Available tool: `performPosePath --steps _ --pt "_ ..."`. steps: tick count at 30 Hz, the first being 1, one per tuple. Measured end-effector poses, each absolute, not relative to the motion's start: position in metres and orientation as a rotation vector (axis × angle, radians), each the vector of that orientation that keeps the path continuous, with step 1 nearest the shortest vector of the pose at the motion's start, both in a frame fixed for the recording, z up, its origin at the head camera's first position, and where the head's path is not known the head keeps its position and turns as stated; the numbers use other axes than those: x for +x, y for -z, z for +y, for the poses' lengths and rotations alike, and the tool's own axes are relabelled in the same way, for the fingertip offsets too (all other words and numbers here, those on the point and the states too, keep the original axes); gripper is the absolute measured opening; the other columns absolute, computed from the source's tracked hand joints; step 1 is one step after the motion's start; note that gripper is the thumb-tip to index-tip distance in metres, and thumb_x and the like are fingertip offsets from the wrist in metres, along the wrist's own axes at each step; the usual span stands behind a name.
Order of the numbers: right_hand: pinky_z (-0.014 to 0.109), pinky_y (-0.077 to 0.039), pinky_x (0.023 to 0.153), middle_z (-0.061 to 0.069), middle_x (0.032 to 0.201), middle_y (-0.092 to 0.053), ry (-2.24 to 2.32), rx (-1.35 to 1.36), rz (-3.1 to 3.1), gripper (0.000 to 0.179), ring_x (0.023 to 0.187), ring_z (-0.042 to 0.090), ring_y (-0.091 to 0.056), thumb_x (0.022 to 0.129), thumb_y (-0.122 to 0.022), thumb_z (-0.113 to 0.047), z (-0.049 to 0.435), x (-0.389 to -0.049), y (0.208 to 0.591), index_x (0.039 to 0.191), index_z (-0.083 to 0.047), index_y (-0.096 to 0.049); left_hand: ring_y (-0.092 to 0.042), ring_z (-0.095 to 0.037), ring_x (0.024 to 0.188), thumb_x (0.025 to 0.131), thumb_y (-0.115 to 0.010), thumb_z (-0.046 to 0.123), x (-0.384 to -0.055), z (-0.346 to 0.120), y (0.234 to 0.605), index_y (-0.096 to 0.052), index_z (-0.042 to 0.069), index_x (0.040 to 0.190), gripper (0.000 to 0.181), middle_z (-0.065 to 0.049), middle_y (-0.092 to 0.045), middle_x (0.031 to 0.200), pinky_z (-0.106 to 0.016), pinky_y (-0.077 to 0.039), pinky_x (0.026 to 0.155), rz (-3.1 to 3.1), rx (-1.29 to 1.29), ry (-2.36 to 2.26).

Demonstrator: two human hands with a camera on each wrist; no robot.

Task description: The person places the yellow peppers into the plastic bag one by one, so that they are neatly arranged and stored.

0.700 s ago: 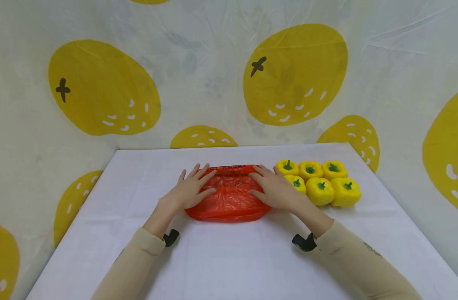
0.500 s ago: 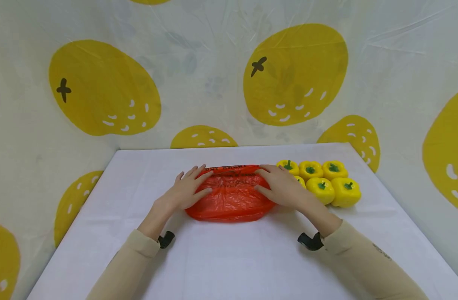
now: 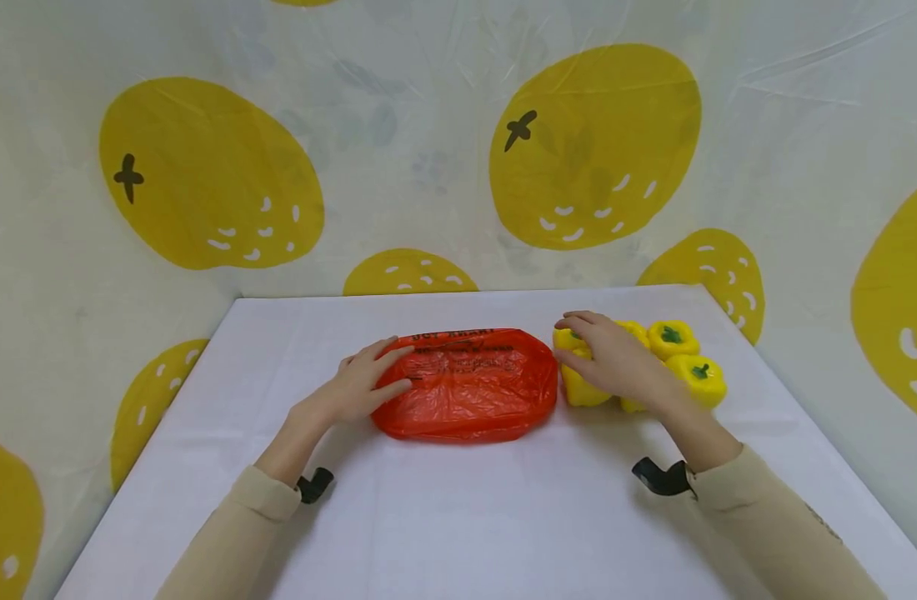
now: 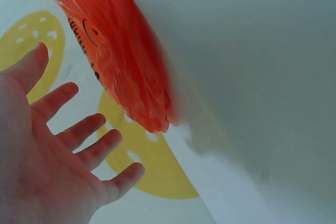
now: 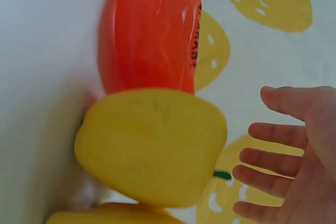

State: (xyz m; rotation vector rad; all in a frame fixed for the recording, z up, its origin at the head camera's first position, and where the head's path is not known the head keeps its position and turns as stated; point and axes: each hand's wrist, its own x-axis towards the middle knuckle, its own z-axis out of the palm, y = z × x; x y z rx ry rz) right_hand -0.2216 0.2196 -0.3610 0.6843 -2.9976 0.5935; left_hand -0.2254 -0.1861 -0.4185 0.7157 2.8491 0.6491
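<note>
A red plastic bag (image 3: 473, 392) with dark print lies bunched into an oblong shape in the middle of the table. At its left end is my left hand (image 3: 361, 385), its fingers spread; the left wrist view shows a gap between that hand (image 4: 50, 156) and the bag (image 4: 115, 51). My right hand (image 3: 616, 357) hovers over the yellow bell peppers to the bag's right, hiding some of them. In the right wrist view its fingers stay extended, apart from the nearest yellow bell pepper (image 5: 152, 148), and nothing is held.
The yellow bell peppers (image 3: 697, 379) stand in two rows, close beside the bag's right end. White cloth covers the table (image 3: 458, 517). Behind it hangs a pale curtain (image 3: 406, 192) printed with big yellow fruit.
Both hands have come off the bag and moved apart. My right hand has shifted right over the peppers; the left has drawn back slightly left. The bag stays in place.
</note>
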Motion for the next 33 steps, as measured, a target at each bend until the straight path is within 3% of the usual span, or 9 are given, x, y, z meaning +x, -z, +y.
performPosePath --steps 14,25,33 --pt "0.068 -0.033 0.111 0.026 0.145 -0.051 -0.710 0.584 -2.966 0.047 0.137 0.048 -0.042 0.103 -0.065 -0.030 0.269 -0.213 0.345 0.138 0.000 -0.057 -0.030 -0.043 0.146 0.102 -0.062 0.040 -0.228 -0.200 0.423 -0.045 0.010 0.154 0.063 -0.021 -0.035 0.160 -0.073 -0.023 0.112 2.823 0.690 -0.654" --pt "0.070 -0.036 0.105 0.029 0.142 -0.053 -0.715 0.541 -2.868 0.044 0.135 0.051 -0.042 0.102 -0.066 -0.027 0.311 -0.209 0.345 0.136 0.001 -0.058 -0.024 -0.043 0.149 0.100 -0.063 0.045 -0.231 -0.210 0.428 -0.040 0.015 0.159 0.070 -0.020 -0.028 0.163 -0.078 -0.018 0.111 2.750 0.570 -0.637" --pt "0.072 -0.035 0.103 0.032 0.140 -0.052 -0.747 0.493 -2.858 0.044 0.133 0.054 -0.042 0.103 -0.065 -0.024 0.338 -0.207 0.350 0.135 0.004 -0.057 -0.021 -0.045 0.150 0.100 -0.060 0.049 -0.230 -0.214 0.429 -0.036 0.017 0.161 0.073 -0.021 -0.023 0.166 -0.078 -0.021 0.110 2.699 0.559 -0.618"
